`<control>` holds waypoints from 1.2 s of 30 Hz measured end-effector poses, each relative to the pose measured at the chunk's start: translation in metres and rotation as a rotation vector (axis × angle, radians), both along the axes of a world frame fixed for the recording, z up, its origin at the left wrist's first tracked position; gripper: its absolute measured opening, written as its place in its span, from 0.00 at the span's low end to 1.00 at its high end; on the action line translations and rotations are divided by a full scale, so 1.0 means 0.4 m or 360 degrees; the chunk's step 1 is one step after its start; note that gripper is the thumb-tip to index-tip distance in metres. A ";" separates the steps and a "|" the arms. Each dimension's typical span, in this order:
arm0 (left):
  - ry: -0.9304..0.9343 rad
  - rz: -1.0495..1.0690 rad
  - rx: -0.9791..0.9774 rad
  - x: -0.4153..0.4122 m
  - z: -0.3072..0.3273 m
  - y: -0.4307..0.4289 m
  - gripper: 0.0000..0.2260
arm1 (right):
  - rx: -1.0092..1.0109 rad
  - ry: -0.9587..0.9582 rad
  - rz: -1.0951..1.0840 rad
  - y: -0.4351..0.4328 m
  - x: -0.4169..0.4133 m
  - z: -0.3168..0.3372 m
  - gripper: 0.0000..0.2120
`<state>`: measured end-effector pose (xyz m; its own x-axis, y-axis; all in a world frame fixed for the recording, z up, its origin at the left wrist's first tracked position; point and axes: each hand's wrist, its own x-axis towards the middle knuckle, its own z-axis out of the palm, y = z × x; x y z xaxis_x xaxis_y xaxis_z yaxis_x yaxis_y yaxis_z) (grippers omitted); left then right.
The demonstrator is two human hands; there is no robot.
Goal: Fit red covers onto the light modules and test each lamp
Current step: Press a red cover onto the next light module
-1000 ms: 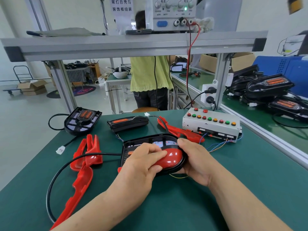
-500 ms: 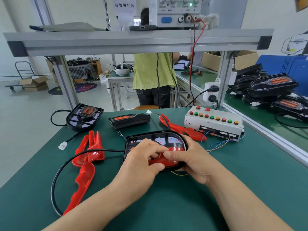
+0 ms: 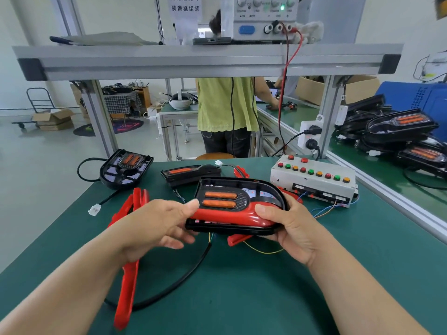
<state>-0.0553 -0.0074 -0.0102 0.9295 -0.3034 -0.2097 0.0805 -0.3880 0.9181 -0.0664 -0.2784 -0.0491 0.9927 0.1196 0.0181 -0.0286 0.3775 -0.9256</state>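
Gripping the light module [image 3: 225, 199] at frame centre, left hand [image 3: 154, 221] and right hand [image 3: 295, 228] are holding it, red cover [image 3: 232, 215] seemingly seated; two bare modules [image 3: 125, 165] upper left are awaiting covers and testing.

The fingers of the right hand [image 3: 294, 228] are hidden behind the light module [image 3: 242, 189]; only the thumb shows. The left hand [image 3: 154, 223] is blurred at its lower fingers. A loose red cover [image 3: 238, 239] lies mostly hidden under the module. The top edge cuts off the power supply [image 3: 263, 22], whose labels are too blurred to read, and the paper sign [image 3: 185, 10].
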 end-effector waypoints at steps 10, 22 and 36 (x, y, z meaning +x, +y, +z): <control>0.0570 -0.0074 -0.0524 0.006 -0.029 -0.029 0.24 | -0.0039 0.0013 -0.0014 0.008 -0.005 0.000 0.34; 0.0275 0.0168 -0.0505 0.010 -0.054 -0.047 0.20 | -0.0035 0.0059 -0.0093 0.022 -0.003 -0.002 0.36; 0.0484 -0.0237 -0.0542 0.029 -0.041 0.022 0.20 | -0.0022 -0.0111 0.0181 0.008 -0.009 -0.007 0.39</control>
<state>-0.0439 0.0014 -0.0266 0.7826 -0.5273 -0.3311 0.3317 -0.0970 0.9384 -0.0699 -0.2752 -0.0520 0.9691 0.2319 0.0842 -0.0058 0.3625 -0.9320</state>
